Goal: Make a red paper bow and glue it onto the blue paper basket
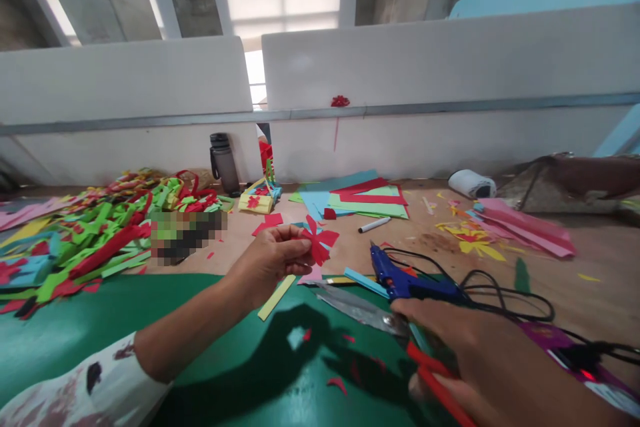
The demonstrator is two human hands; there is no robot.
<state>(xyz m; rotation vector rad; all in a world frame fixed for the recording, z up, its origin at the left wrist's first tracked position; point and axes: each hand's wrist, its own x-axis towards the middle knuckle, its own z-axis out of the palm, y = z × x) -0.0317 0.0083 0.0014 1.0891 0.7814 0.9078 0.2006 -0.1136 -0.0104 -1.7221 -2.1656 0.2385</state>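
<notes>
Pinched between the thumb and fingers of my left hand (273, 257) is a red paper flower (320, 240) with several petals, held up above the table. At the lower right, my right hand (460, 353) is closed around the red handles of a pair of scissors (357, 307). The scissor blades point left, over the green mat, below the flower. A blue glue gun (410, 280) lies just beyond my right hand. Small red paper scraps (337, 384) lie on the green mat (210, 327).
Green and red paper strips (100, 233) are heaped at the left. A dark bottle (225, 163) stands at the back beside a small yellow paper basket (256, 202). Coloured sheets (370, 197), a pen (374, 225), black cable (525, 303) and a brown bag (565, 183) lie around.
</notes>
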